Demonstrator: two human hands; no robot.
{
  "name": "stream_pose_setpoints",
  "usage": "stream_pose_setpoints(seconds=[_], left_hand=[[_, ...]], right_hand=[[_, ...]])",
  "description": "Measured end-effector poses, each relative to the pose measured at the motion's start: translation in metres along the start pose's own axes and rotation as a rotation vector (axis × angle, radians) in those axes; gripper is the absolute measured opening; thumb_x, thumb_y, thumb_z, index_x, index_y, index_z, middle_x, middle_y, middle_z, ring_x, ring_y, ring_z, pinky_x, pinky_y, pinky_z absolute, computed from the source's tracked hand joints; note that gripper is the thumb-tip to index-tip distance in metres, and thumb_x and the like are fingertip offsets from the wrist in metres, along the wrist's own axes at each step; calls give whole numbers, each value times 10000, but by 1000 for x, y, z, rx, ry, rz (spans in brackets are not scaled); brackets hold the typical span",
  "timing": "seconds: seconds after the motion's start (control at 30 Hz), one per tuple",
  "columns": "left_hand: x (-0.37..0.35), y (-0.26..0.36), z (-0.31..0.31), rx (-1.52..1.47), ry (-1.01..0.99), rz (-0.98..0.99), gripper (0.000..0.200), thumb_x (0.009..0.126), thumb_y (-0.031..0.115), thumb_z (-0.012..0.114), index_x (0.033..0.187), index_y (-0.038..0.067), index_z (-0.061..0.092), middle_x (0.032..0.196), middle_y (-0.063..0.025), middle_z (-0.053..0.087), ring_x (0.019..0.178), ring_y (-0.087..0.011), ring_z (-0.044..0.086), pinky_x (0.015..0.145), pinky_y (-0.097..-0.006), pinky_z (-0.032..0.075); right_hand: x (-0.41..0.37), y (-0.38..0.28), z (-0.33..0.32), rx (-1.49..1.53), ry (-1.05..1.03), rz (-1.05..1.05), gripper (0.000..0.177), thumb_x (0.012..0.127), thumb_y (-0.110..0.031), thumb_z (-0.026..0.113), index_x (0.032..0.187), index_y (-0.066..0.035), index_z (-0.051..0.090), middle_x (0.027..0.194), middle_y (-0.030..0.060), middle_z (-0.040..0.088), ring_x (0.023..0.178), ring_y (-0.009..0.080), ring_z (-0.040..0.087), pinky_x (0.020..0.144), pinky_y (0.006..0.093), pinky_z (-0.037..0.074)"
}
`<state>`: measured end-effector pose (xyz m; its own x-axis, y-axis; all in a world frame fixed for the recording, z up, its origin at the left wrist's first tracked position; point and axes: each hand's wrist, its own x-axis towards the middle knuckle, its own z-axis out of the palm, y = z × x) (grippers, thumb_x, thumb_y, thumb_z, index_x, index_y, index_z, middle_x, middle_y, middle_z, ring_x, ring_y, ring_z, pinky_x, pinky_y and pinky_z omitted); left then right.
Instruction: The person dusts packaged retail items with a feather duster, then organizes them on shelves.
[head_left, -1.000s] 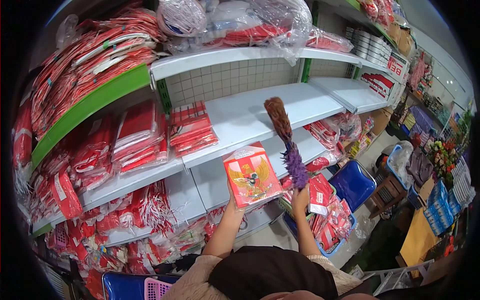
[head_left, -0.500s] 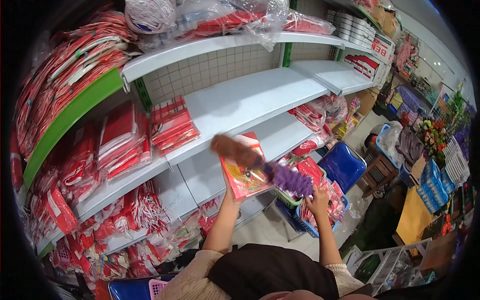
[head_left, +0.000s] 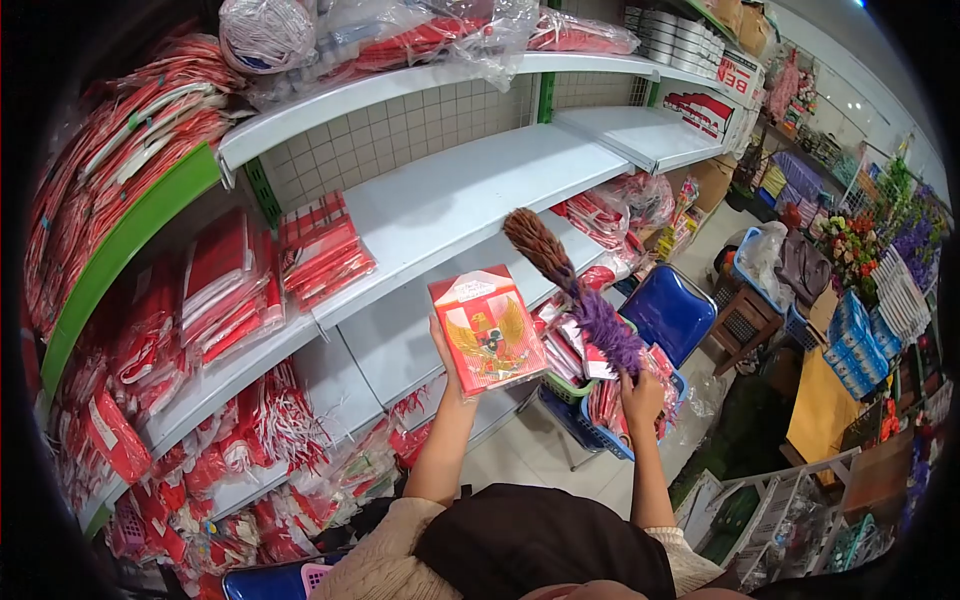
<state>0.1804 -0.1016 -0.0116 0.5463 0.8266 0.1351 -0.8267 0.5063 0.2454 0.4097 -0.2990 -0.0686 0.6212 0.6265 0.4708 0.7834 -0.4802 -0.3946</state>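
Note:
My left hand (head_left: 447, 368) holds a red and white packet (head_left: 488, 330) with a golden bird emblem by its lower left side, its front facing up. Most of the left fingers are hidden behind the packet. The fingers of my right hand (head_left: 641, 396) are wrapped round the lower end of a feather duster (head_left: 590, 307), purple near the hand and brown at the tip. The duster points up and left, its tip to the right of the packet and apart from it, over the shelf edge.
Long white shelves (head_left: 440, 205) run ahead, with red and white packets (head_left: 320, 250) on the left. A green basket (head_left: 570, 388) and a blue basket (head_left: 618, 446) of packets stand beside a blue chair (head_left: 668, 312). A wooden stool (head_left: 742, 318) stands farther right.
The duster has swung up and right, off the packet, so the emblem now shows fully. The packet sits slightly higher and more face-on. The camera view has shifted a little.

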Motion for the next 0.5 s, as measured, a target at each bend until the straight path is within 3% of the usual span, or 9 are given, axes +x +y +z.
stream_pose_setpoints(seconds=[0.07,0.1,0.2,0.23,0.33,0.37,0.47,0.5], left_hand=[[5,1,-3,-15,-51,4,673,857,619,378,1255,80,445,1223,-114,519,1087,-272,526,915,-436,442],[4,3,1,-1,-76,-10,664,858,613,382,1242,77,456,1184,-121,541,1045,-275,546,900,-437,451],[-3,3,17,-68,28,-22,629,857,584,401,1213,70,474,1088,-128,578,954,-285,578,868,-423,469],[-4,5,17,-64,68,-10,618,856,573,404,1206,69,477,1074,-131,581,943,-288,581,863,-423,473],[0,8,2,58,115,13,612,850,568,411,1206,75,475,1094,-129,572,959,-287,582,849,-430,481],[2,8,-3,95,124,27,612,850,573,409,1201,76,477,1115,-121,567,975,-280,580,844,-427,484],[8,11,-18,35,28,18,626,851,582,401,1215,78,467,1143,-120,558,968,-275,579,835,-425,489],[-5,8,35,43,134,69,592,856,574,413,1186,88,485,1084,-102,577,912,-256,588,812,-412,497]], right_hand=[[-7,7,-1,28,93,-34,400,729,-264,667,1038,-18,611,705,192,616,617,354,597,550,432,459],[-13,15,0,125,-53,-46,412,718,-255,670,1045,-14,604,712,198,614,625,352,599,552,429,460],[-23,33,9,166,52,-565,416,715,-256,669,1042,-9,600,694,198,609,605,352,596,538,428,455],[-25,31,12,192,111,-520,348,714,-254,668,953,-7,617,663,190,605,570,349,590,527,427,447],[-29,21,6,129,-9,-49,287,710,-252,669,854,-9,620,646,183,603,548,349,584,526,429,443],[-33,26,13,65,78,-9,261,712,-256,669,795,-14,613,633,176,599,537,348,577,523,431,438],[-36,29,4,152,177,-136,270,679,-241,691,699,8,587,560,177,535,488,354,523,482,431,384],[-37,31,3,308,150,-220,280,679,-247,682,759,9,604,577,179,539,514,358,532,502,429,401]])
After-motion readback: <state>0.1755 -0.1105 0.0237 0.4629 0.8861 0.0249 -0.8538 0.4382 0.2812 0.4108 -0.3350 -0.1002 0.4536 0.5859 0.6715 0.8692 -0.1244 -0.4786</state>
